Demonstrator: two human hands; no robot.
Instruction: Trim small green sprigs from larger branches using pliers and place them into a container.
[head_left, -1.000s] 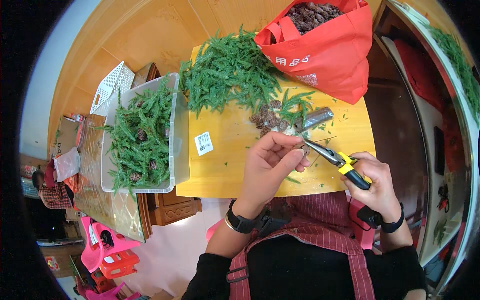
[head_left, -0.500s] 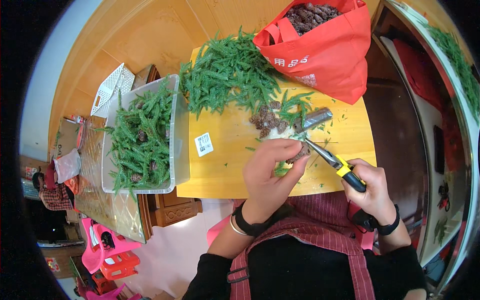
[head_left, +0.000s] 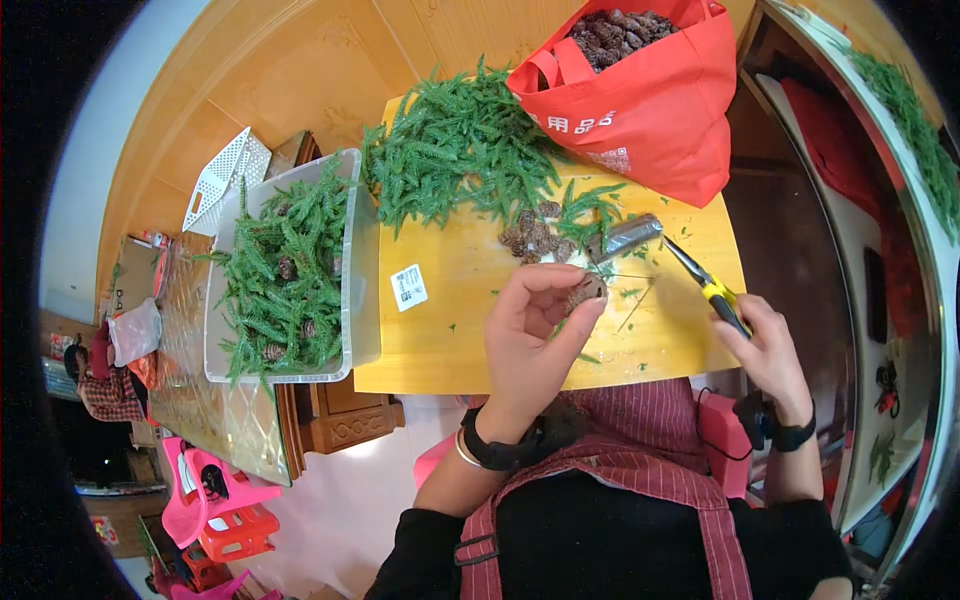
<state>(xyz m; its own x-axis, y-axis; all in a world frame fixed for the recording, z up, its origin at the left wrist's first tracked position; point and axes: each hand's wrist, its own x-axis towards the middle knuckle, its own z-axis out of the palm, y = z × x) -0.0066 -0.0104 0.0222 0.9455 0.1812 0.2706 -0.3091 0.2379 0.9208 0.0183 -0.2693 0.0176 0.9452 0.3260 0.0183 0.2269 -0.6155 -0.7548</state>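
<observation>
Between the thumb and fingers of my left hand point(head_left: 535, 325) is a brown pine cone point(head_left: 587, 291), held above the near half of the yellow table. A thin wire point(head_left: 628, 275) sticks out to the right from beside the cone. My right hand point(head_left: 765, 345) grips yellow-and-black pliers point(head_left: 712, 288) off the table's right edge, their metal nose pointing up and left, apart from the cone. Just beyond my left hand lie several loose pine cones point(head_left: 535, 238), a green sprig point(head_left: 590, 208) and a dark bundle in clear wrap point(head_left: 632, 235).
Green artificial sprigs point(head_left: 460, 145) are heaped on the far side of the yellow table point(head_left: 440, 350). A red bag point(head_left: 640, 120) of pine cones stands at the far right. To the left is a clear plastic bin point(head_left: 352, 290) of greenery and cones. Someone in a checked shirt point(head_left: 105, 395) is far left.
My right hand has drawn the pliers away from the pine cone, up and to the right. The left hand keeps its hold, and the wire beside the cone now shows.
</observation>
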